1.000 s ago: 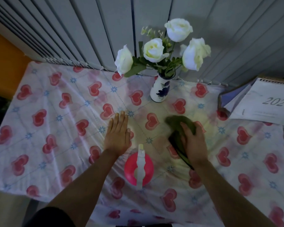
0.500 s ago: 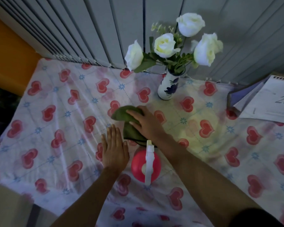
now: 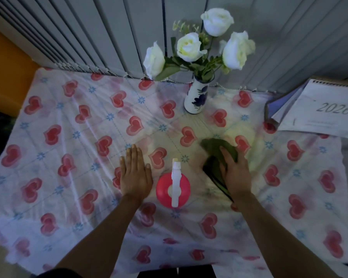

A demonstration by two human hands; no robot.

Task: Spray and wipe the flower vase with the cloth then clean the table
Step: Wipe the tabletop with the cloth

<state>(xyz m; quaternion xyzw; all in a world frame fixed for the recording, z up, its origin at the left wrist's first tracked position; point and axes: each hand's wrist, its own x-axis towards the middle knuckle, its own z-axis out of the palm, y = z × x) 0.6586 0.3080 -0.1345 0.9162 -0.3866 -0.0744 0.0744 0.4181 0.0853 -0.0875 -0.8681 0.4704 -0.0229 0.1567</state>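
A white vase with blue flowers painted on it (image 3: 196, 98) stands upright at the back of the table and holds white roses (image 3: 191, 45). The table wears a white cloth with red hearts (image 3: 68, 137). A dark green cloth (image 3: 215, 155) lies bunched on the table right of centre, and my right hand (image 3: 236, 173) presses down on it. My left hand (image 3: 135, 173) lies flat, palm down, on the tablecloth left of a red spray bottle with a white nozzle (image 3: 174, 186), which stands between my hands.
A 2026 calendar on a stack of papers (image 3: 317, 111) lies at the back right corner. Grey vertical blinds (image 3: 109, 33) hang right behind the table. An orange wall (image 3: 6, 81) is at the left. The tablecloth hangs over the near edge.
My right hand has swept the green cloth from left of the bottle back to the right side of the table. My left hand stays flat on the tablecloth.
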